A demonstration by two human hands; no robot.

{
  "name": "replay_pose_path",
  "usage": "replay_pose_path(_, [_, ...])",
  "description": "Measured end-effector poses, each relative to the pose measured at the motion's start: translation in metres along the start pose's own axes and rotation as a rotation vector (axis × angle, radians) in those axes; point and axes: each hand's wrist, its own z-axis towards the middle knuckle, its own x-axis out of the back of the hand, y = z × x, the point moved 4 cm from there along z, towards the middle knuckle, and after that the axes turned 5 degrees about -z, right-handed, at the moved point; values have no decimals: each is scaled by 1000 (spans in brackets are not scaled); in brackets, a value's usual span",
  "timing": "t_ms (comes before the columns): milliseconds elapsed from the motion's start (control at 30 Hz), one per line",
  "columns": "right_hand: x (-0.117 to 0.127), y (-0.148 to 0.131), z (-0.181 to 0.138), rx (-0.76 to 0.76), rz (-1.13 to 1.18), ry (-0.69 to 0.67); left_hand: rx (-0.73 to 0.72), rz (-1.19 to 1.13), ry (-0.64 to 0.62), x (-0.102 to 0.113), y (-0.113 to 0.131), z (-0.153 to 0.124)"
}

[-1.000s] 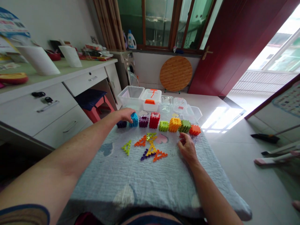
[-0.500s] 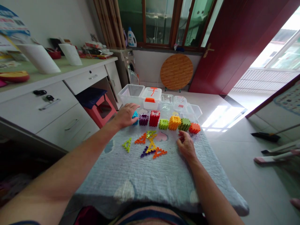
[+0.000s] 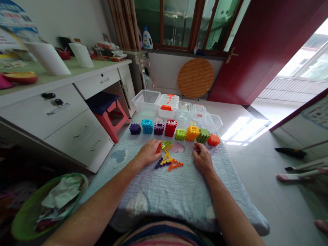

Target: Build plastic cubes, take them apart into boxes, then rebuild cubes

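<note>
My left hand [image 3: 150,152] lies over the flat toy pieces, its fingers stretched across an orange triangle piece [image 3: 159,148] that it partly hides. Whether it grips that piece is not clear. My right hand [image 3: 203,158] rests on the cloth, fingers loosely bent and apart, with nothing visible in it. Between the hands lie a yellow-green triangle [image 3: 167,145], yellow pieces [image 3: 167,157], a purple triangle [image 3: 160,164] and another orange triangle [image 3: 175,165]. Behind them stands a row of block cubes, including dark purple [image 3: 135,129], blue [image 3: 147,126], red [image 3: 170,127], yellow-orange [image 3: 192,133] and orange [image 3: 213,139].
Clear plastic boxes [image 3: 146,102] and a lidded box with orange clips [image 3: 167,105] stand behind the cubes. A pink stool [image 3: 112,118] is left of the cloth-covered table [image 3: 174,198]. On the floor at lower left sits a green basin [image 3: 23,218] with cloths.
My left hand has moved from beside the blue cube toward me, down to the flat pieces. The dark purple cube now shows at the row's left end. My right hand has stayed put.
</note>
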Motion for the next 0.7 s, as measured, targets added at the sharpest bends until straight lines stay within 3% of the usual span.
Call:
replay_pose_path(233, [0,-6,1,27,7,-40,43,-51,82,4,2,1])
replay_pose_path(400, [0,-44,-12,237,24,-282,39,-142,260,21,21,-16])
replay_pose_path(533, [-4,-72,-29,347,-51,-472,-15,-369,211,15,45,-26])
replay_pose_path(700, [-9,-74,-31,340,-81,-534,-7,-679,130,3,59,-24])
